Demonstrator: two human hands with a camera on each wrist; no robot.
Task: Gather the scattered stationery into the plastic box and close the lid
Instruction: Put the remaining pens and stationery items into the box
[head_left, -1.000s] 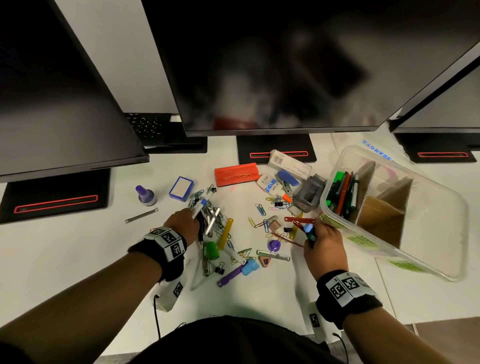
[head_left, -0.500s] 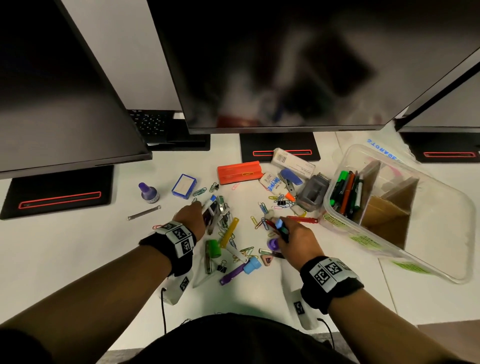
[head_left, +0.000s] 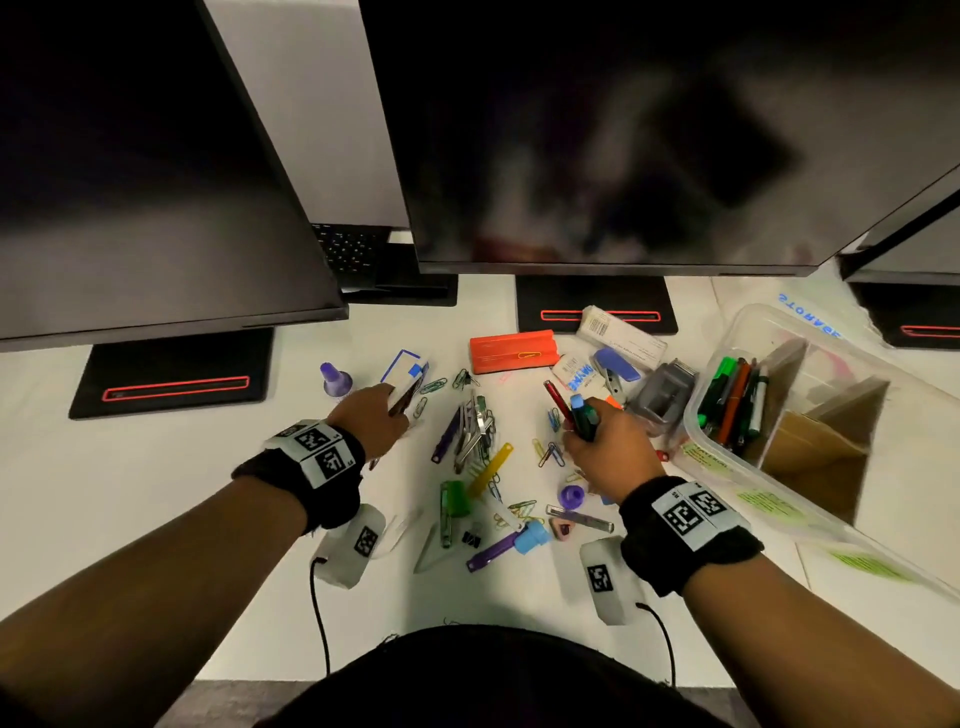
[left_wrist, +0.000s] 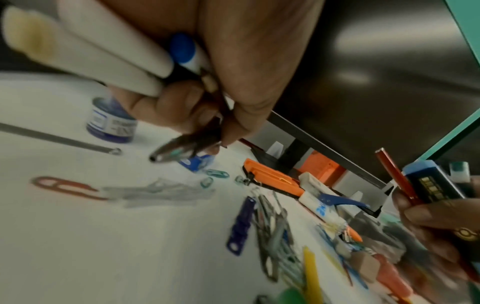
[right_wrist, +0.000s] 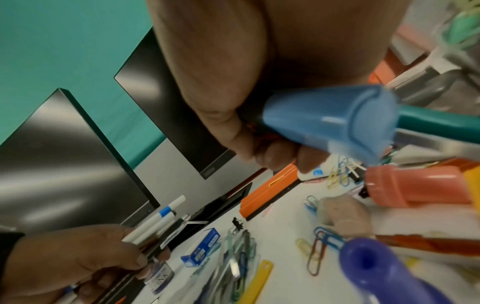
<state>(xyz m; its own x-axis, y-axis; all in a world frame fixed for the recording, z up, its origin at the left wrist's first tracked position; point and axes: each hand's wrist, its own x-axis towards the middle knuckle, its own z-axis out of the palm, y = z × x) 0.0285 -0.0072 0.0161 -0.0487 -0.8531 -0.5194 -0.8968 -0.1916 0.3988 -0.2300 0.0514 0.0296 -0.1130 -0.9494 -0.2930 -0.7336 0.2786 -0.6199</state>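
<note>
My left hand grips a bundle of pens, white ones with a blue band and a dark one, just right of the purple ink bottle and in front of the blue-and-white staple box. My right hand holds a blue-capped marker, a red pencil and a green-capped pen upright over the paper clips. The clear plastic box stands open at the right, with several pens in its near compartment and cardboard dividers behind them.
The desk holds an orange case, a blue staple remover, a grey punch, metal clips, a yellow strip and a purple pen. Three monitors overhang the back. A clear sheet with blue lettering lies behind the box.
My left hand has shifted left toward the ink bottle and staple box with its pens. My right hand has left the box's side and moved left and up, still holding the markers.
</note>
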